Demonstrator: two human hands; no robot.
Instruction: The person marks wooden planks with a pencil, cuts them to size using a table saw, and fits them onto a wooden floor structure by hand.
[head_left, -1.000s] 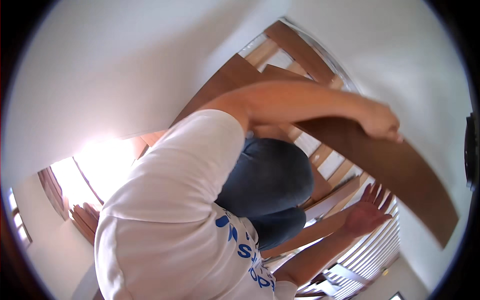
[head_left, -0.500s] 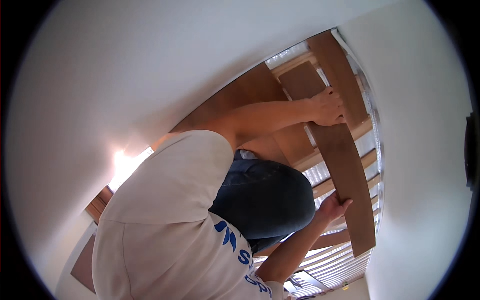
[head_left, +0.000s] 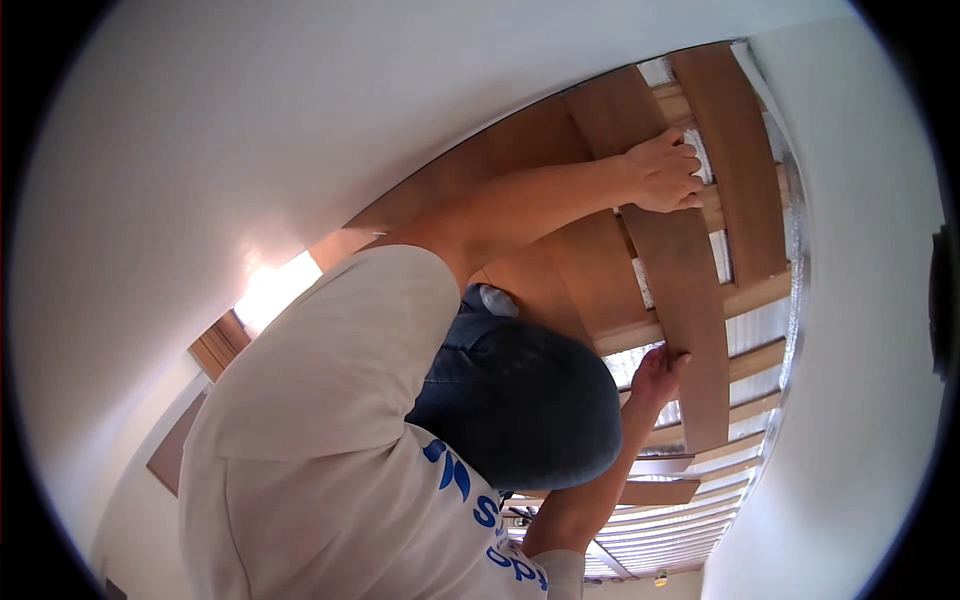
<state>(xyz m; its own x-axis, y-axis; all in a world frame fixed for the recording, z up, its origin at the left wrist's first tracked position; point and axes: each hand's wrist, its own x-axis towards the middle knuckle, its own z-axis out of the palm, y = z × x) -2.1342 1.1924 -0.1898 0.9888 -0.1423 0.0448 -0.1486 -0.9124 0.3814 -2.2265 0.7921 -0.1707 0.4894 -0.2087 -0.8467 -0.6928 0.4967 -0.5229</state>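
Note:
A brown floorboard (head_left: 685, 290) lies lengthwise over pale wooden battens, between laid boards (head_left: 600, 275) on its left and a separate board (head_left: 738, 160) on its right. My left hand (head_left: 664, 172) closes over the far end of the floorboard, its fingers curled toward the gap beside the separate board. At the near part of the left edge, my right hand (head_left: 658, 375) grips the board between thumb and fingers. Narrow gaps remain visible along both sides of the board. My left hand and wrist hide its far end.
Pale battens (head_left: 757, 362) cross silvery sheeting and continue toward the lower right. White walls (head_left: 855, 330) rise on both sides. My bent knee (head_left: 530, 400) rests close to the laid boards. A loose board piece (head_left: 660, 492) lies beyond my right forearm.
The floorboard has moved away from me, toward the far end, and closer to the laid boards. Both hands have travelled with it, and the view has shifted slightly.

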